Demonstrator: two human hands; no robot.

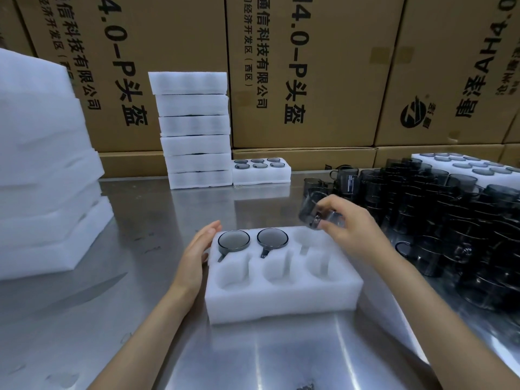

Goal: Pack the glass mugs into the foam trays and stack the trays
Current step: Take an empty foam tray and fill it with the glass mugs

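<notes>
Your foam tray [281, 299] sits in the middle of the brushed steel surface [135, 319], a soft white block with six round wells, each with a narrow handle slot. Two smoky grey glass mugs [234, 240] already fill the far-left and far-middle wells, their rims level with the foam and handles tucked into the slots. Your left hand [197, 249] lies flat against the tray's left wall, fingers straight and together. Your right hand [346, 223] pinches a third grey mug [315, 211] tilted above the far-right well, and your fingers hide its handle. Right of the tray stands a dense crowd of loose mugs [439, 209], dark and overlapping, hard to count and cut off at the frame edge. Behind the tray rises a stack of closed foam trays [194, 130], with one filled tray [261, 171] beside it. Left of the tray, a pile of foam slabs [42, 164] is partly out of frame. Printed cardboard cartons [304, 71] wall the back.
</notes>
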